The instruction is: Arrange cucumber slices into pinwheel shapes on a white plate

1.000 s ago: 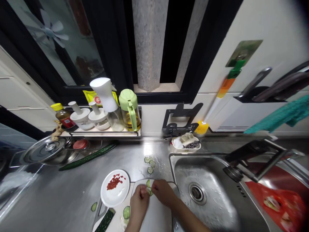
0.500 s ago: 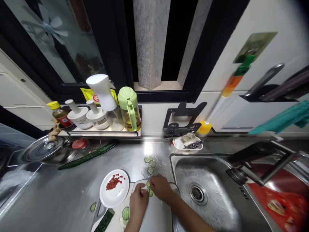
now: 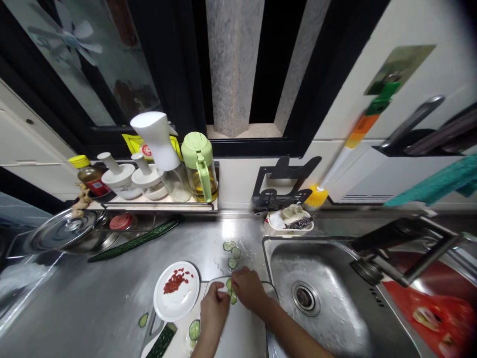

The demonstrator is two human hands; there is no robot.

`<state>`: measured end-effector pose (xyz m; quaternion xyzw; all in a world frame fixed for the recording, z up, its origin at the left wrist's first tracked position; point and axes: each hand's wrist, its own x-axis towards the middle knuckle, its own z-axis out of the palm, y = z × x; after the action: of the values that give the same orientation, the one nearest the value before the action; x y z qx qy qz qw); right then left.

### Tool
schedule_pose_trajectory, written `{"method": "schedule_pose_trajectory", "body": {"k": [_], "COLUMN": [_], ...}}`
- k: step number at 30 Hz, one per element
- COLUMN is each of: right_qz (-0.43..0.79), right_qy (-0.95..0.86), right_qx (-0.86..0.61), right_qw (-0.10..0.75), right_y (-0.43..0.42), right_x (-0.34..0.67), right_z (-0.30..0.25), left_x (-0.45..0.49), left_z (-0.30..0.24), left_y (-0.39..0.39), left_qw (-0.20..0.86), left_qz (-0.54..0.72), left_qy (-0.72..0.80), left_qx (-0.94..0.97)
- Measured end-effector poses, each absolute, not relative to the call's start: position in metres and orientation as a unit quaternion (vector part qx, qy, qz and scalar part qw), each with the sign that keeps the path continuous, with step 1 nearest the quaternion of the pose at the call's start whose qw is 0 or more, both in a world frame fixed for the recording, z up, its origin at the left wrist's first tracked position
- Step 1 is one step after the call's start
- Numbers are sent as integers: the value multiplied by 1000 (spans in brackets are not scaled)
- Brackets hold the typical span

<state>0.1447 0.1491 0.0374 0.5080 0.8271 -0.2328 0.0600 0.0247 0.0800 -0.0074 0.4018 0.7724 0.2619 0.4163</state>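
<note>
Over the white rectangular plate (image 3: 242, 333) at the lower middle, both hands are close together. A short row of thin cucumber slices (image 3: 233, 298) lies on the plate between them. My right hand (image 3: 250, 288) comes in from the right with its fingers curled closed onto the uppermost slice, partly covering it. My left hand (image 3: 215, 311) is at the plate's left side, thumb and fingers drawn together; whatever is between them is hidden. Left of it, a round white plate (image 3: 175, 308) carries red goji berries (image 3: 176, 281). A cut cucumber piece (image 3: 163, 342) lies below that plate.
More cucumber slices (image 3: 233, 262) lie on the steel counter behind the plate. A sink (image 3: 320, 268) with a tap (image 3: 395, 248) is on the right. A whole cucumber (image 3: 137, 241) lies left, below a rack of seasoning jars (image 3: 149, 184). One slice (image 3: 143, 319) sits alone.
The view has shifted very slightly. My right hand's fingers have moved a touch over the slices; my left hand stays nearly still.
</note>
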Motion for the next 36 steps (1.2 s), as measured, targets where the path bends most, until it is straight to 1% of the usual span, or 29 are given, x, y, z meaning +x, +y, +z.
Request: {"method": "schedule_pose_trajectory", "body": {"k": [4,12,18,31,36], "right_qz": [-221,-209,-217,-230,-231], "right_qy": [834,824,815,817,803], "right_qx": [502,525,536,528,548], "right_qw": [59,40,19,-20,-44], "right_y": [146,142,141,137,128], "right_x": [144,148,155,159,167], "right_z": [35,23,17,20,22], "left_x": [25,28,26,24,11], "left_z": [-4,6,11,12,19], "left_y": [81,81,81,79,71], "left_qw": [390,386,344,336,346], "left_qz": [249,233,219,210,238], "left_qy": [785,780,781,769,749], "left_qx": [411,435,474,502,513]}}
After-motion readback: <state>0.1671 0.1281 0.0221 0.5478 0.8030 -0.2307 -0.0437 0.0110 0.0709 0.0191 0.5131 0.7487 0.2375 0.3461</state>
